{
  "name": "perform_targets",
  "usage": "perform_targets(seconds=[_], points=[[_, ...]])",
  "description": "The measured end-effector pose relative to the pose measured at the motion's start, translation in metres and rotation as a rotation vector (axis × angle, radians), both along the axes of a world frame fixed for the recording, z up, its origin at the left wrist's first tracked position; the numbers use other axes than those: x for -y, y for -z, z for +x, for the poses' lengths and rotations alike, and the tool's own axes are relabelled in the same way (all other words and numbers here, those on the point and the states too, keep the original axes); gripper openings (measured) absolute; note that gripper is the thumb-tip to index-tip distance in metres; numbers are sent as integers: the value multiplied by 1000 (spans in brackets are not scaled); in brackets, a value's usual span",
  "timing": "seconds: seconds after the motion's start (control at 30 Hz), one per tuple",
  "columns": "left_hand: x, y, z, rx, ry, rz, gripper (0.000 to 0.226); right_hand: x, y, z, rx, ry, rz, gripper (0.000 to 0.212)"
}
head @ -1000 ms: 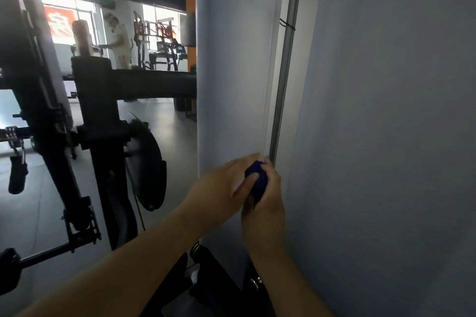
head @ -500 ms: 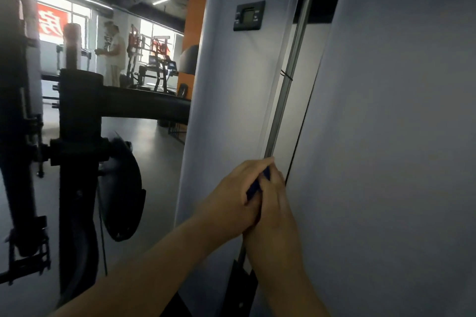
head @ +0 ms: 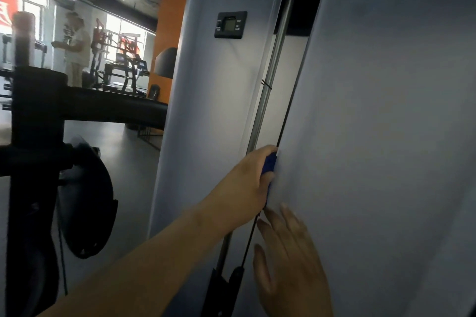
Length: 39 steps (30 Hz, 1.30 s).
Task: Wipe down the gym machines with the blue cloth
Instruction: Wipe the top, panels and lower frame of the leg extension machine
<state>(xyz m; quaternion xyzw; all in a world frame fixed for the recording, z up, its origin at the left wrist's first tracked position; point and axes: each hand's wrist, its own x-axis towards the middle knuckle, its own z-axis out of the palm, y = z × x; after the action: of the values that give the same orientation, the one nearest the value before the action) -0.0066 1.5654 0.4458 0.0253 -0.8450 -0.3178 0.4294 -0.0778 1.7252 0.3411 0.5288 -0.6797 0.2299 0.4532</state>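
Blue cloth [head: 270,165] looks soft, light and limp to us, so we judge it best held bunched in the palm rather than pinched by a corner. Only a small dark-blue wad shows, pressed against the near edge of the grey panel [head: 386,136]. Our left hand [head: 244,183] grips it, fingers curled round. Our right hand [head: 288,255] lies flat and empty on the panel, just below the cloth.
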Motion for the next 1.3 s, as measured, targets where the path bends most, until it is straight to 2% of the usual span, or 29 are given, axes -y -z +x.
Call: perform_targets(seconds=[0.17, 0.3, 0.4, 0.53, 0.73, 0.93, 1.13, 1.3], points=[[-7, -2, 12, 60, -5, -29, 49, 8, 2, 1, -31, 25, 18, 37], [-6, -40, 10, -9, -51, -80, 45, 16, -9, 1, -46, -4, 7, 34], [-7, -42, 10, -17, -43, -100, 48, 10, -13, 4, -58, 32, 56, 37], [-10, -21, 20, 67, -1, -94, 56, -12, -30, 8, -90, 161, 75, 47], [-5, -55, 14, -50, -19, -62, 62, -29, -41, 4, -147, 224, 175, 52], [-7, -25, 16, -1, 0, -63, 67, -37, -49, 7, -164, 238, 170, 49], [-7, -76, 11, -121, -21, -34, 62, -44, -56, 3, -188, 241, 198, 54], [-13, -40, 10, -84, -36, -24, 60, -41, -57, 2, -192, 241, 193, 51]])
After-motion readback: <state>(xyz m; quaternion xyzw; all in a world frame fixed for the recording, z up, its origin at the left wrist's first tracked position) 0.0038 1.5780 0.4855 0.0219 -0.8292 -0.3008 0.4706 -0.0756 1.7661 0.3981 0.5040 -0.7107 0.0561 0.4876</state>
